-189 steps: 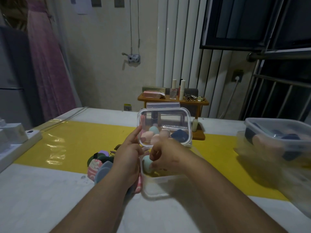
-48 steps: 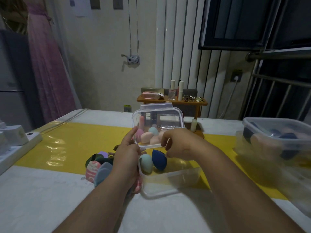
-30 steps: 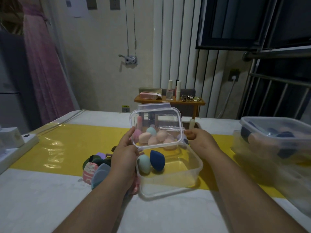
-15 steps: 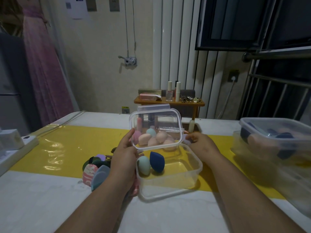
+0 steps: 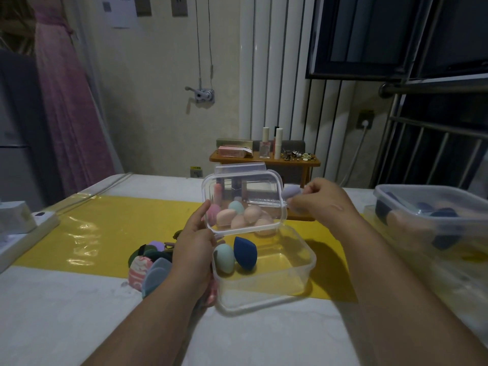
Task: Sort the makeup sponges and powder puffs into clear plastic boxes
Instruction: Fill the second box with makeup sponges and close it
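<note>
My left hand (image 5: 192, 244) holds a clear lidded box (image 5: 269, 180) tilted up on its edge; several pink, peach and teal sponges (image 5: 244, 216) lie inside it. In front of it on the table stands an open clear box (image 5: 303, 270) with a teal sponge (image 5: 224, 258) and a dark blue sponge (image 5: 245, 252) at its left end. My right hand (image 5: 320, 204) is just right of the tilted box, fingers pinched on a lilac sponge (image 5: 290, 192). A pile of powder puffs (image 5: 150, 265) lies left of my left hand.
A lidded clear box (image 5: 433, 220) with dark and peach sponges stands at the right, on another container. A yellow mat (image 5: 105, 228) crosses the white table. A white power strip (image 5: 23, 231) sits at the left edge. A wooden shelf (image 5: 264, 161) with cosmetics stands behind.
My right hand has lifted from the right rim of the boxes and now pinches a lilac sponge beside the tilted box. My left hand still holds that box.
</note>
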Action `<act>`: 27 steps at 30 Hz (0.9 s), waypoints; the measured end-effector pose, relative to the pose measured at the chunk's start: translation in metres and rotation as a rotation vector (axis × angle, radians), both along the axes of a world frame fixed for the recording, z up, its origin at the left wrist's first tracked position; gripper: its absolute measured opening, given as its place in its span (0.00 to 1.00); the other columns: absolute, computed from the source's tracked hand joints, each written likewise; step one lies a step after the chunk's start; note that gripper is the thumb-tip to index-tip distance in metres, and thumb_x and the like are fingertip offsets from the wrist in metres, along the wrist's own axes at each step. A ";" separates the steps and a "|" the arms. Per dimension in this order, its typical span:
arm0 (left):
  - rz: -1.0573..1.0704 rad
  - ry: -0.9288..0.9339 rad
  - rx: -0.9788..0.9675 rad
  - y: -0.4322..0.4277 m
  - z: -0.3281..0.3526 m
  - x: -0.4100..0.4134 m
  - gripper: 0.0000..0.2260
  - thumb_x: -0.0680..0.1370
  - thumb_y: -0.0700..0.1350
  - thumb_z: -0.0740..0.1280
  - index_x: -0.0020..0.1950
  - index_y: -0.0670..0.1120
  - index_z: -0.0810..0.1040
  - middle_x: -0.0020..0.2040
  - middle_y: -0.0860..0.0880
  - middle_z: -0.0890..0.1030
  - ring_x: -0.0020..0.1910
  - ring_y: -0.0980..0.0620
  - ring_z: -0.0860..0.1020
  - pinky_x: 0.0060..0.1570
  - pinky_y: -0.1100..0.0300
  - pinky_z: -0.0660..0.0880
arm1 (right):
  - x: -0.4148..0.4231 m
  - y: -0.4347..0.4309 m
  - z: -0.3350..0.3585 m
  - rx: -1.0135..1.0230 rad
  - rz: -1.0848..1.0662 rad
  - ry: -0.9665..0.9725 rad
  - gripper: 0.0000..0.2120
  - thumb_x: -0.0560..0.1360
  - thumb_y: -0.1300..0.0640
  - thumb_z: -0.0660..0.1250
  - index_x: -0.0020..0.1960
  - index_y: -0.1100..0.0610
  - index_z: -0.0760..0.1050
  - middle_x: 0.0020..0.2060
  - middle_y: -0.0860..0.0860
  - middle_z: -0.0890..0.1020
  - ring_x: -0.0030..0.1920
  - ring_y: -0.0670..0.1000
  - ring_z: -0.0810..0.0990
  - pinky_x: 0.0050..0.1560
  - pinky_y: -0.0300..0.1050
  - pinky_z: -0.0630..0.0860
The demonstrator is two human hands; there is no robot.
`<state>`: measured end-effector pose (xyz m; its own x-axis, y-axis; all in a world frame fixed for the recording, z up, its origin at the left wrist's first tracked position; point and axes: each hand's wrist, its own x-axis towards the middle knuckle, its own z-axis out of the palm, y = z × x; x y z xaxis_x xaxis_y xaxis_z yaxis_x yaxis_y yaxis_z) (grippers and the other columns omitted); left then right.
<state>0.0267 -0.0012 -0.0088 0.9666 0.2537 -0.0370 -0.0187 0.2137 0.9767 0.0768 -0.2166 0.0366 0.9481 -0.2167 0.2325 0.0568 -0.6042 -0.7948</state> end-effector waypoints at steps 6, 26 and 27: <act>0.002 0.004 -0.011 0.000 0.000 -0.001 0.29 0.77 0.29 0.56 0.68 0.60 0.74 0.55 0.53 0.77 0.49 0.50 0.79 0.29 0.64 0.76 | -0.015 0.012 0.020 -0.043 0.300 0.132 0.16 0.70 0.56 0.76 0.53 0.47 0.74 0.48 0.51 0.80 0.46 0.52 0.81 0.40 0.44 0.78; 0.015 -0.001 -0.027 -0.001 0.002 -0.002 0.29 0.77 0.29 0.56 0.65 0.60 0.76 0.49 0.58 0.78 0.47 0.52 0.79 0.28 0.66 0.75 | -0.025 0.041 0.022 -0.561 0.342 0.376 0.19 0.65 0.58 0.79 0.53 0.51 0.79 0.47 0.49 0.81 0.48 0.52 0.81 0.52 0.53 0.82; 0.017 -0.001 -0.028 -0.001 0.003 -0.003 0.29 0.77 0.28 0.55 0.65 0.60 0.76 0.48 0.60 0.76 0.46 0.52 0.79 0.26 0.67 0.75 | -0.025 0.043 0.022 -0.578 0.336 0.385 0.20 0.64 0.57 0.80 0.54 0.51 0.78 0.47 0.50 0.81 0.48 0.53 0.81 0.52 0.54 0.82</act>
